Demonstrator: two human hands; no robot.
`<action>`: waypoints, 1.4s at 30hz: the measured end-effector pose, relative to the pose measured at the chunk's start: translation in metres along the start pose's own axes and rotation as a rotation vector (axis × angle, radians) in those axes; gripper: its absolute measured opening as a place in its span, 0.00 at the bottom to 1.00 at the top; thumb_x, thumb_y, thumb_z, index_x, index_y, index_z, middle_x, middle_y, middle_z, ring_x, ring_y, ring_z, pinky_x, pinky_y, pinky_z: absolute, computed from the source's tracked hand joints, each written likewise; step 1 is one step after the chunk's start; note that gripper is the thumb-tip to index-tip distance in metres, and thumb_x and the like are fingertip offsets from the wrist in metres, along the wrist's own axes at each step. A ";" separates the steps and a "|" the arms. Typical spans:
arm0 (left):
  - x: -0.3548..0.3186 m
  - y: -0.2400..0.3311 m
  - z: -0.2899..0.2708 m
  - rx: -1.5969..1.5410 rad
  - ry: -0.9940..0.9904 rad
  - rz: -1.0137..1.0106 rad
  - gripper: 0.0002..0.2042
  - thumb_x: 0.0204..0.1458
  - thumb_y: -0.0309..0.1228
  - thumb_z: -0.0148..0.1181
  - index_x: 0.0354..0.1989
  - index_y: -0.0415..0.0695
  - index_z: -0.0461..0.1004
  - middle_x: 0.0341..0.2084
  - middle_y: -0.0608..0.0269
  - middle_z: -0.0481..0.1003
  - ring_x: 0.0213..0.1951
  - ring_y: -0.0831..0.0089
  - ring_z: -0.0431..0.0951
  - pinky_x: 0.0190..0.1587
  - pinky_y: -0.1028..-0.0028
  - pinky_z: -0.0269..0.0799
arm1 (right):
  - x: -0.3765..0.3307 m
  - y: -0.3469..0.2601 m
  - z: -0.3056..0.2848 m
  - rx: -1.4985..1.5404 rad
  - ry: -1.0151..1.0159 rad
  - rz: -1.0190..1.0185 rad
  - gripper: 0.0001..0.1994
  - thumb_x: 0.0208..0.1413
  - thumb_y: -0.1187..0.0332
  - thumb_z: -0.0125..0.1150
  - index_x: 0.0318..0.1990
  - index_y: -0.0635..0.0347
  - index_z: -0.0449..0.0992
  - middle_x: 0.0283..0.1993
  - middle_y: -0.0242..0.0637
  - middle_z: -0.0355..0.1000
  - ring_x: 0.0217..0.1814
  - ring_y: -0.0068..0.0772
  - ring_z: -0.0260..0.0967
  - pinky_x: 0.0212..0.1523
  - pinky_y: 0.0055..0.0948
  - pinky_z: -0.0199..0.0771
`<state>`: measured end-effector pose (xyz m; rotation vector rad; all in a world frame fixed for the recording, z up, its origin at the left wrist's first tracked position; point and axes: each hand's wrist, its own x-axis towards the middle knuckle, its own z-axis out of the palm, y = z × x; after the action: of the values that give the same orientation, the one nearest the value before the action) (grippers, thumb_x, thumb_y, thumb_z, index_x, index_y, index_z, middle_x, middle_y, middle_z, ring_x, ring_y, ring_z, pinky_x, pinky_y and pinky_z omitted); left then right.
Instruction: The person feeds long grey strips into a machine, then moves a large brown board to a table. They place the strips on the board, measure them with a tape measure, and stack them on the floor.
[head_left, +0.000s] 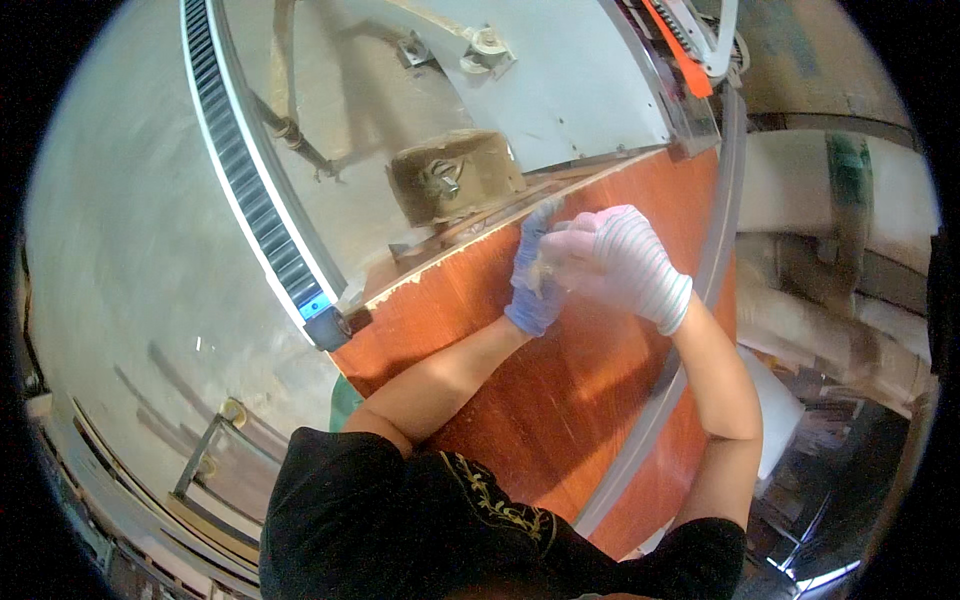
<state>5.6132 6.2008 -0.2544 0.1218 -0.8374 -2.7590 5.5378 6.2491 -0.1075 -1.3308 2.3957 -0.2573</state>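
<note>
My two gloved hands meet above a reddish-brown wooden board [480, 400]. The left hand [535, 285], in a blue knit glove, is partly covered by the right, and its fingers are blurred. My right hand [625, 265] wears a pale pink-and-white striped glove; its fingers curl in against the left hand. A small tan patch shows between the two, too smeared to name. Both hands are near the board's far, chipped edge.
Left of the board runs a rail with black rollers [250, 170]. Beyond the far edge are a torn cardboard box [455, 180] and a pale grey panel [570, 90]. A grey strip [650, 430] crosses the board's right side. An orange part [685, 55] sits at upper right.
</note>
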 end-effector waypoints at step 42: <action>-0.008 0.010 0.022 0.790 -0.053 0.138 0.27 0.47 0.20 0.49 0.58 0.39 0.54 0.58 0.53 0.56 0.57 0.62 0.61 0.61 0.64 0.57 | -0.366 -0.132 0.210 -0.005 0.138 2.009 0.54 0.35 0.34 0.61 0.66 0.54 0.46 0.68 0.50 0.45 0.68 0.51 0.45 0.65 0.49 0.47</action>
<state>5.6197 6.2068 -0.2309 0.1246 -1.8185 -2.1582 5.9020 6.4939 -0.1647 1.3696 2.5213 0.2567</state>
